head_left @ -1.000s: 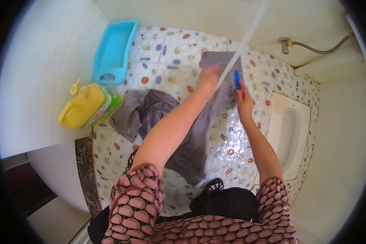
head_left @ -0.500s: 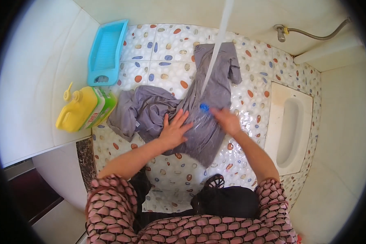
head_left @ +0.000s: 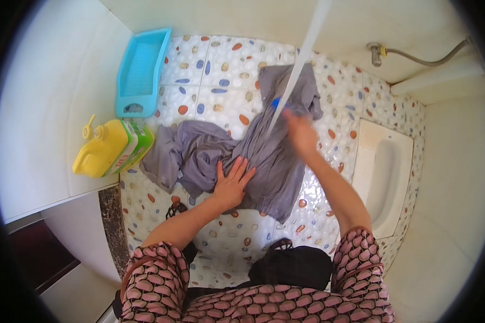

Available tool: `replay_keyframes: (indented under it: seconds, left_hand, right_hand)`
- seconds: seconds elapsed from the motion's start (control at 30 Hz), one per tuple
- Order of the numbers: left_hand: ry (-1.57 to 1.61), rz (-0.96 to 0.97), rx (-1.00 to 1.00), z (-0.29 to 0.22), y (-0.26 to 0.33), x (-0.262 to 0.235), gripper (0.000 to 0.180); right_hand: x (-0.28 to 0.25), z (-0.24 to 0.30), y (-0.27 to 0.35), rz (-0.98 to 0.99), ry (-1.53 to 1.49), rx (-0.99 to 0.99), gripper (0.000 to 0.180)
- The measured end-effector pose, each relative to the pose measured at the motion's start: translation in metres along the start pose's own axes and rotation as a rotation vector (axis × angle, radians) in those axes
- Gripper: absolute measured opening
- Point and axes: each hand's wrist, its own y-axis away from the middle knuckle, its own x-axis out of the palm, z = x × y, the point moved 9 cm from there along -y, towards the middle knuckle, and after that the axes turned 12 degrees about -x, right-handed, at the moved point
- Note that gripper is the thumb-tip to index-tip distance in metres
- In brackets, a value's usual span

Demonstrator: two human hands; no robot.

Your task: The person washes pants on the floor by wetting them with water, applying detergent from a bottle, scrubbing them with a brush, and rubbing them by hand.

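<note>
- Hands first: the left hand (head_left: pixel 233 182) lies flat and open, fingers spread wide, palm pressed onto the grey garment (head_left: pixel 264 156) near its lower middle.
- The right hand (head_left: pixel 300 133) is blurred; it sits on the upper part of the same garment, and a small blue object (head_left: pixel 276 102) shows just past its fingertips. Whether the fingers close on that object cannot be told through the blur.
- Both forearms come up from the lower edge, out of pink-and-black patterned sleeves (head_left: pixel 156 280).
- The grey garment is spread on the pebble-patterned tiled floor (head_left: pixel 215 70), roughly at its centre; one crumpled part reaches toward the floor's left edge, another runs up toward the far wall.
- A pale, bright streak (head_left: pixel 302 59) slants from the top of the view down onto the garment's upper part, ending near the blue object.
- A yellow bottle (head_left: pixel 99 153) with a green label lies on its side at the floor's left edge, just beside the garment's crumpled end.
- A light-blue washboard tray (head_left: pixel 140 70) rests at the far left corner of the floor, against the wall.
- A white squat toilet pan (head_left: pixel 385 177) is set into the floor along its right edge, apart from the garment.
- A metal tap (head_left: pixel 376 52) with a hose juts from the far wall near the right corner.
</note>
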Motion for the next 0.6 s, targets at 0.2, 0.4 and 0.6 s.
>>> replay_keyframes:
  seconds: [0.2, 0.4, 0.6]
  left_hand:
    - [-0.012, 0.024, 0.011, -0.01, -0.003, 0.004, 0.069]
    - [-0.008, -0.007, -0.029, 0.003, -0.001, 0.01, 0.065]
    - [0.027, -0.011, 0.022, -0.011, -0.003, 0.004, 0.065]
  right_hand:
    - [0.022, 0.035, 0.044, 0.091, 0.026, -0.497, 0.043]
    - [0.009, 0.022, -0.007, 0.124, -0.018, -0.089, 0.036]
    - [0.028, -0.001, -0.007, 0.078, -0.156, -0.145, 0.033]
